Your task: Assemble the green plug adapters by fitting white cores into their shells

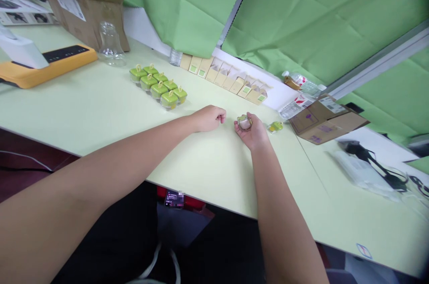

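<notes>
Bare forearms (288,212) nearest, over pale green bench (208,170); green cloth (321,20) hung along far side. Right hand (254,133): fingers clamped on small clear container (244,123), green-edged, pale inside, over bench middle. Left hand (209,118) just left: fingers curled together; cannot tell whether gripping anything. Eight green-lidded jars (158,91) farther left. Cardboard box (310,125) at right: purple print (307,115), white label (331,105), too small to read.

Arms (134,158) extended forward; left hand (208,118) curled, right hand (256,132) cupped, apart.
</notes>
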`<state>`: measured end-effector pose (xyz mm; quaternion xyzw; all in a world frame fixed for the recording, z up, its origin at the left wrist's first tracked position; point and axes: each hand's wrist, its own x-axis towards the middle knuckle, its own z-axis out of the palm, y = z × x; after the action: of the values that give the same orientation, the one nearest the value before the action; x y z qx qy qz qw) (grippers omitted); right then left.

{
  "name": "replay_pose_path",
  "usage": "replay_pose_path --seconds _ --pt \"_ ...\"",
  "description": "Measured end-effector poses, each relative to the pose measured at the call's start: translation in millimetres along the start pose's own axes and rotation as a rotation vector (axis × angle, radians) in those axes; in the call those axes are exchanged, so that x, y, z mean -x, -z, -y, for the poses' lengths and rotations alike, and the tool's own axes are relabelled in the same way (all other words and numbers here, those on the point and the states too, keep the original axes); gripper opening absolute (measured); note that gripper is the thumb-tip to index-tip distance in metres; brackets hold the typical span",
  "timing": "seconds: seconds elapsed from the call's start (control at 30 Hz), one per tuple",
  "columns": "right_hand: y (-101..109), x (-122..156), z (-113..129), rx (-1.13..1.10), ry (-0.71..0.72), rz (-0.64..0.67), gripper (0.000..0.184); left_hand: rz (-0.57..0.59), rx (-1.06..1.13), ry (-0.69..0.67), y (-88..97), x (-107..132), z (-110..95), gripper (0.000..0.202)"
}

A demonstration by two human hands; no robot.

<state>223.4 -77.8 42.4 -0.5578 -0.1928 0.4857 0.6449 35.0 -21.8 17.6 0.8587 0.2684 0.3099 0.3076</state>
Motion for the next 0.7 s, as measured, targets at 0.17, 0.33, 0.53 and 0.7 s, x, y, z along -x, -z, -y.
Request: replay_pose_path --seconds 0.17,0.33,0.53,0.7 --pt "0.2 -0.5 -0.3 0.001 -0.003 0.006 0.011 0.005 -0.007 0.000 -0.8 -0.5 2.0 0.029" --pt "0.0 0.6 -0.3 -0.015 0.005 0.015 0.009 0.008 -0.012 0.004 -0.6 0.0 2.4 0.029" --pt "-0.6 2.1 0.3 -0.005 0.005 0.021 0.011 0.007 -0.004 -0.006 -1.8 0.0 4.6 0.029" --pt "-0.6 0.5 0.0 0.000 0.001 0.024 0.011 0.005 -0.005 -0.006 -3.0 -0.3 6.6 0.028"
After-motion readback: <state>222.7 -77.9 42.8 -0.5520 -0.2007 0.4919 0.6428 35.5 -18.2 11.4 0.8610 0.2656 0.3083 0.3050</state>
